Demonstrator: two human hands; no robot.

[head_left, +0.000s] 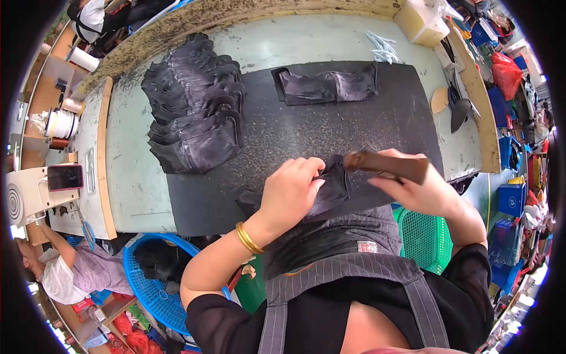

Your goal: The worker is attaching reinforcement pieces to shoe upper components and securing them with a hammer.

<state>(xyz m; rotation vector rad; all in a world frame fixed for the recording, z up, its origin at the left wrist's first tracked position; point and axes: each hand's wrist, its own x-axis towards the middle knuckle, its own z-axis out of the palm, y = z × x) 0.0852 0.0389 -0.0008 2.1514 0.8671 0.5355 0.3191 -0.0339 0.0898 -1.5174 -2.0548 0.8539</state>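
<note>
My left hand [293, 187] is closed on a dark leather piece [330, 197] at the near edge of the black mat [283, 138]. Part of that piece is covered by the hand. In my right hand [413, 186] is a brown hammer-like tool [389, 165], its narrow rounded end above the piece's right end. The fingers wrap round it, and some of its shape is blurred. Farther back on the mat lies another folded dark leather piece [327, 87], apart from both hands. A row of overlapping dark leather pieces [197, 109] lies at the left.
White-blue strips [383, 47] and a pale yellow block [421, 23] lie at the back right. A blue basket [154, 295] with dark pieces stands at the lower left, a green basket [424, 239] under my right arm. A phone [65, 177] and another person [88, 268] are at the left.
</note>
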